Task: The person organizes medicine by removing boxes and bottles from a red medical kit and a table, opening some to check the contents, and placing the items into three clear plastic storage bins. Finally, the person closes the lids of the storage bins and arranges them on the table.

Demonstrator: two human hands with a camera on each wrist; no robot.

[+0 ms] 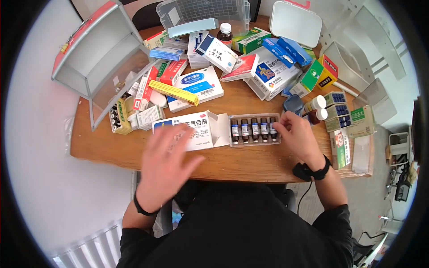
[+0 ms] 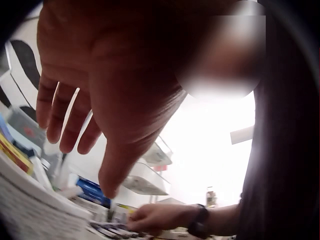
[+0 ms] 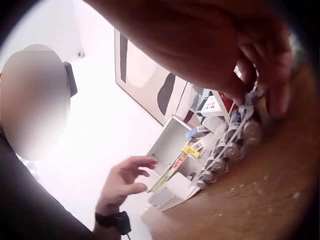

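A clear plastic tray [image 1: 254,144] of several brown vials [image 1: 255,129] with blue-and-white labels lies on the wooden table. At its right end, my right hand [image 1: 297,136] pinches the rim between thumb and curled fingers; in the right wrist view the fingers [image 3: 277,95] partly hide that end. My left hand [image 1: 165,163], blurred, hovers over a white medicine box [image 1: 196,134] with its fingers spread and nothing held. The box lies flat, its right end flap [image 1: 220,129] open beside the tray. In the left wrist view the palm and straight fingers [image 2: 72,117] show.
Medicine boxes pile up behind, including a yellow one [image 1: 174,92] and a blue-and-white one [image 1: 201,85]. An open case [image 1: 96,58] stands left, a clear bin [image 1: 203,13] at the back. White-capped bottles [image 1: 318,115] and vial packs [image 1: 337,109] stand right of my right hand.
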